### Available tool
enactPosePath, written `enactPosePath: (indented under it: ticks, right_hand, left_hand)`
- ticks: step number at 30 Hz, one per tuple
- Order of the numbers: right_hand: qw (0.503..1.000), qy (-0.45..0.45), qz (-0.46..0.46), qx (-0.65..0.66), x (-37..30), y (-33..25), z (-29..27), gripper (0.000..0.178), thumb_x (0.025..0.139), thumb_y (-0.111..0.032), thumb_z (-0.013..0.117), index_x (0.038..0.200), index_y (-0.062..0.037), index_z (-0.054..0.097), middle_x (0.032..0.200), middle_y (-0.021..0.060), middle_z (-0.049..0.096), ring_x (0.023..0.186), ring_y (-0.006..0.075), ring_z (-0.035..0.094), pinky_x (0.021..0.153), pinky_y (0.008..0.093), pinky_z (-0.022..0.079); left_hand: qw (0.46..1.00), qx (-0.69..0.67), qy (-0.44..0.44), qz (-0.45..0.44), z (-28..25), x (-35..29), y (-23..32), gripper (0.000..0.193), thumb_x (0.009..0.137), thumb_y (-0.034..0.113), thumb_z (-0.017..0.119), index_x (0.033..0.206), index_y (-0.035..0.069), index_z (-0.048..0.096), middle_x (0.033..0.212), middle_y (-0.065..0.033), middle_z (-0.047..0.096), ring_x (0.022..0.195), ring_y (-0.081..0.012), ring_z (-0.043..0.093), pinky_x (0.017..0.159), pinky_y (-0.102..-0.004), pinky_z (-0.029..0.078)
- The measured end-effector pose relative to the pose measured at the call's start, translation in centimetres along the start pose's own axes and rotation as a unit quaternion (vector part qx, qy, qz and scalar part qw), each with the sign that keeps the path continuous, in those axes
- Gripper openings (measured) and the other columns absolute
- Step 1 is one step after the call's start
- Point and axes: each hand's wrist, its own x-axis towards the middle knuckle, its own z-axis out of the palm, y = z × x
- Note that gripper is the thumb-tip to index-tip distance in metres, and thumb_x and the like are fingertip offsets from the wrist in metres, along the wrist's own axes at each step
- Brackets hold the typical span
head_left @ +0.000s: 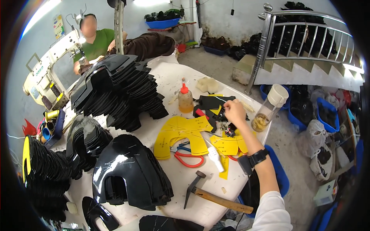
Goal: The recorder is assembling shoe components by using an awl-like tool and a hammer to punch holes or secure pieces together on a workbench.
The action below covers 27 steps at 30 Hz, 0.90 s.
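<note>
My right hand reaches over the right part of the table, its fingers bent and drawn together above a heap of small black pieces. What they hold, if anything, is too small to make out. A black band with a device is on that wrist. Just left of the hand lie yellow pattern templates with dark markings. Nearer me are red-handled scissors, a white tube-shaped bottle and a wooden-handled hammer. My left hand is out of the picture.
Stacks of black cut panels and glossy curved black pieces cover the table's left. A red-capped bottle and a lidded clear jar stand farther back. Another person sits by a sewing machine. Blue tubs stand right.
</note>
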Motion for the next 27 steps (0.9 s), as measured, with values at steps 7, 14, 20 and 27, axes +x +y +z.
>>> enactPosePath:
  ticks: [7,14,20,27]
  right_hand:
    - [0.963,-0.104,-0.194,-0.153,-1.0,1.7,-0.9,0.019,0.062,-0.025,0.072,0.081,-0.0184,0.071,0.093,0.0016,0.056,0.100,0.0223,0.044,0.086,0.0397,0.029]
    - [0.983,-0.088,-0.149,0.059,1.7,3.6,-2.1,0.023,0.057,-0.027,0.075,0.074,-0.0128,0.070,0.084,0.0055,0.061,0.089,0.0265,0.052,0.080,0.0380,0.040]
    - [0.850,-0.081,-0.032,0.519,2.9,-2.8,-8.9,0.019,0.076,-0.021,0.070,0.071,-0.0075,0.058,0.064,-0.0038,0.054,0.059,0.0038,0.047,0.054,0.0194,0.036]
    - [0.819,-0.106,-0.085,0.558,-0.9,-14.0,-15.1,0.016,0.082,-0.021,0.064,0.082,-0.0049,0.063,0.069,-0.0013,0.059,0.063,0.0054,0.056,0.052,0.0178,0.040]
  left_hand:
    - [0.999,-0.010,-0.015,-0.031,-0.2,-0.3,-0.6,0.014,0.082,0.007,0.057,0.095,0.002,0.063,0.073,-0.0068,0.059,0.059,-0.0107,0.050,0.050,-0.0217,0.039]
    - [0.999,-0.032,0.015,0.035,-0.3,-1.7,-1.7,0.012,0.082,0.006,0.056,0.091,0.002,0.063,0.073,-0.0059,0.060,0.055,-0.0099,0.047,0.048,-0.0232,0.038]
    - [0.999,-0.035,0.026,0.004,-0.9,-3.0,-1.9,0.012,0.082,0.006,0.054,0.087,0.002,0.064,0.069,-0.0070,0.061,0.053,-0.0110,0.048,0.048,-0.0238,0.038]
    - [0.996,-0.081,0.033,-0.030,-1.5,-4.0,-0.1,0.013,0.081,0.010,0.057,0.086,-0.001,0.061,0.065,-0.0128,0.059,0.056,-0.0146,0.053,0.052,-0.0283,0.042]
